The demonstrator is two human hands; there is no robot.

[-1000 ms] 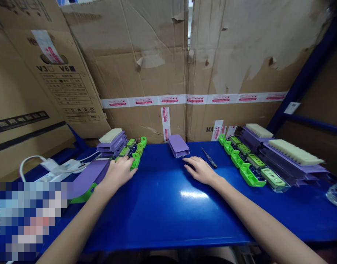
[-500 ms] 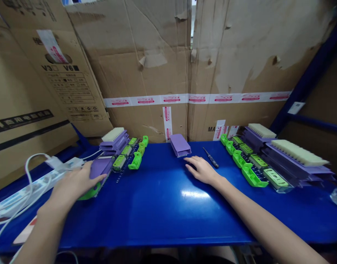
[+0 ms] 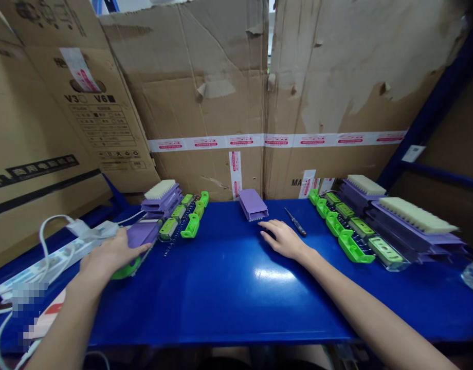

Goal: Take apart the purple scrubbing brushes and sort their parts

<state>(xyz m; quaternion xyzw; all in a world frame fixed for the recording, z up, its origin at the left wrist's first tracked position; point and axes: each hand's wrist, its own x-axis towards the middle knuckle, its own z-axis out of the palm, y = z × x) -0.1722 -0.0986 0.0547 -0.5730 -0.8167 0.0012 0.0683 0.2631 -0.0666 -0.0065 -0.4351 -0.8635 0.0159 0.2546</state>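
Observation:
My left hand [image 3: 109, 254] lies at the left over a purple plastic casing [image 3: 142, 232], thumb spread along its near side; the other fingers are partly hidden. A green curved part [image 3: 126, 270] shows under that palm. Resting on the table at centre right, my right hand [image 3: 283, 238] is open and holds nothing. Just beyond its fingertips sits a flat purple box-like casing [image 3: 253, 200], its hollow end facing me. A slim screwdriver [image 3: 296, 223] lies close by on the right, apart from the hand.
Green end pieces [image 3: 190, 226], springs and purple casings topped with a cream bristle block [image 3: 159, 189] line the left. Similar green pieces [image 3: 354, 247] and bristle blocks [image 3: 417, 215] line the right. A white power strip [image 3: 62, 257] with cables lies far left. Cardboard [image 3: 205, 103] walls the blue table [image 3: 205, 303].
The view has shifted very slightly. Both hands and the parts on the table stay where they were.

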